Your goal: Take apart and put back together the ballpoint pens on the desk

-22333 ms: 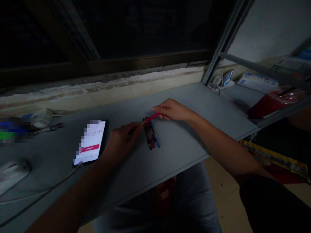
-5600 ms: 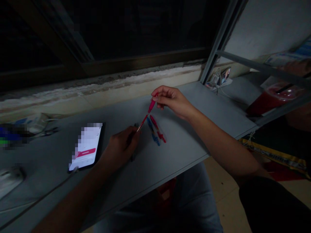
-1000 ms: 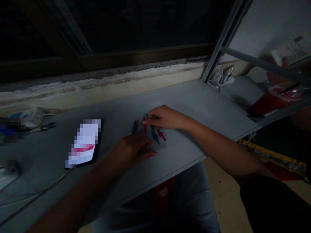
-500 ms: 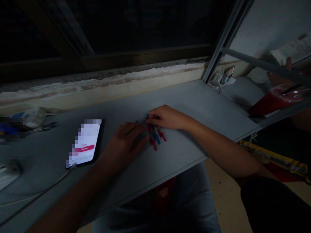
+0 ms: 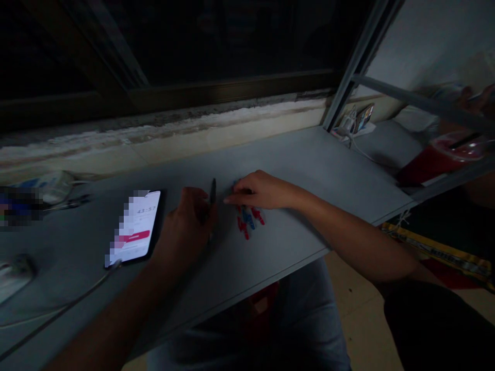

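Red-and-blue pens (image 5: 247, 221) lying in a tight bunch on the grey desktop (image 5: 309, 154), right in the middle of the shot! The left hand (image 5: 185, 221) is closed around a dark pen (image 5: 212, 191), holding it upright, its top poking out above the fist and its lower end showing just under the fingers. Over to the right hand (image 5: 263, 190): fingers loosely curled, nothing gripped, and the fingertips (image 5: 232, 199) reach out just past the top of the bunch. The light's poor here, so they may be touching the pens or sitting just beside them. The dark pen stands between the 2 hands, just left of that bunch. Further left, a smartphone (image 5: 135, 226) lies lit up with its screen pixelated, and a cable (image 5: 65, 309) runs from its lower corner across the desktop. Far right, a red cup with a straw (image 5: 441, 154) stands behind a metal bar (image 5: 421, 103), and a blurred hand (image 5: 469, 100) shows just above it. Below the desk edge, the person's jeans (image 5: 247, 340) sit beside the tiled floor (image 5: 359, 309).
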`<action>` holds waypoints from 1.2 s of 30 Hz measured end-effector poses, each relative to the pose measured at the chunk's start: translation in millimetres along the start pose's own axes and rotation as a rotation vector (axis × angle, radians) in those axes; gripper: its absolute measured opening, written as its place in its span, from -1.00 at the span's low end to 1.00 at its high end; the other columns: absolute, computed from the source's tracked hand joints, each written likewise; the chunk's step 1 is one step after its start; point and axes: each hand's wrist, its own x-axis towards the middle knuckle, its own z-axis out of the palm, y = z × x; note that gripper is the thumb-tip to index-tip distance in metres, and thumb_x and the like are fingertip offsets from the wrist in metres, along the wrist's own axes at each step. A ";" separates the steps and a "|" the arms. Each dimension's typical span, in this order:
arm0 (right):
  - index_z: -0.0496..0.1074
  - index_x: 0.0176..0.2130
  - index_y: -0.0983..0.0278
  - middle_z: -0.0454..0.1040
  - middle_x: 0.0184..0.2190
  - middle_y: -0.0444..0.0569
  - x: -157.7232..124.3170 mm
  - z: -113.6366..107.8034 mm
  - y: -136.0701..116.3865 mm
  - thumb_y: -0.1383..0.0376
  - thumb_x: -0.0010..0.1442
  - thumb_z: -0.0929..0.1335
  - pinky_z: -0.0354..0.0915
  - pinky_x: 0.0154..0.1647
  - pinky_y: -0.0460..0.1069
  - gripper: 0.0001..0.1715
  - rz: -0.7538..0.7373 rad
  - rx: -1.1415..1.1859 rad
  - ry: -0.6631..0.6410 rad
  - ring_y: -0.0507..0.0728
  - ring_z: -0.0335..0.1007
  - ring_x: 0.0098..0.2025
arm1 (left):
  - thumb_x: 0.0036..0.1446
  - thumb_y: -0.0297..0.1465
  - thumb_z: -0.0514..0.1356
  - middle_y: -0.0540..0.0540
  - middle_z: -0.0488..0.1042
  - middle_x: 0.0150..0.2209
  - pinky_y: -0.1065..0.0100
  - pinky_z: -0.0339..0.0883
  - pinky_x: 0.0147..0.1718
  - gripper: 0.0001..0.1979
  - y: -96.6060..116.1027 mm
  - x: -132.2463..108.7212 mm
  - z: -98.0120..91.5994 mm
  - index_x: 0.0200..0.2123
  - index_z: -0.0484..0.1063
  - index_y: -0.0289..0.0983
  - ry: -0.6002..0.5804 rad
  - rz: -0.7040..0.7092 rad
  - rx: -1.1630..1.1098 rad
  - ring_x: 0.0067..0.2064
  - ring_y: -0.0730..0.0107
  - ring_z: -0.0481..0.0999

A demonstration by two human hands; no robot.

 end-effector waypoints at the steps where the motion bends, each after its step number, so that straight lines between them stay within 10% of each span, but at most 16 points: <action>1: 0.43 -0.46 0.33 0.36 -0.61 -0.16 -0.3 1.5 -2.4 -0.01 0.39 0.32 0.05 -0.39 -0.06 -0.44 0.012 0.053 -0.007 -0.03 0.21 -0.53 | 0.27 -0.27 0.19 -0.03 0.54 -0.35 0.34 0.39 -0.45 -0.81 1.4 -1.7 0.1 -0.12 0.30 -0.19 0.066 0.027 -0.048 -0.39 0.27 0.60; 9: 0.24 -0.62 0.27 0.19 -0.75 -0.22 -3.3 9.1 -14.0 -0.31 0.27 0.25 0.06 -0.59 -0.08 -0.18 0.160 0.471 -0.004 -0.07 0.08 -0.69 | 0.34 -0.32 0.20 0.01 0.57 -0.28 0.37 0.49 -0.33 -0.83 5.7 -14.3 4.5 -0.04 0.32 -0.19 0.020 0.383 -0.161 -0.30 0.35 0.63; 22: 0.12 -0.68 0.22 0.11 -0.83 -0.26 3.4 9.9 -5.5 -0.03 0.43 0.27 0.05 -0.61 -0.08 -0.25 0.247 0.695 0.169 -0.08 -0.03 -0.75 | 0.49 -0.29 0.01 -0.23 0.66 -0.10 0.24 0.52 -0.23 -0.66 1.3 -7.1 -3.1 0.08 0.48 -0.34 -0.017 0.462 0.169 -0.22 0.15 0.68; 30: 0.28 -0.51 0.28 0.31 -0.65 -0.24 -0.4 -4.8 4.2 0.16 0.33 0.41 0.16 -0.47 -0.10 -0.55 0.019 0.586 -0.006 -0.07 0.20 -0.58 | 0.42 -0.41 -0.09 -0.11 0.57 -0.43 0.34 0.30 -0.53 -0.68 2.7 -7.3 0.6 -0.01 0.43 -0.31 -0.225 0.283 0.076 -0.52 0.31 0.55; 36: 0.37 -0.40 0.30 0.44 -0.55 -0.16 -1.7 -16.7 11.3 0.10 0.32 0.41 0.26 -0.43 -0.09 -0.62 0.088 0.507 0.025 -0.03 0.32 -0.52 | 0.47 -0.27 -0.11 -0.17 0.62 -0.29 0.31 0.32 -0.42 -0.64 0.2 0.2 -1.8 -0.03 0.42 -0.28 -0.257 0.189 -0.025 -0.42 0.28 0.59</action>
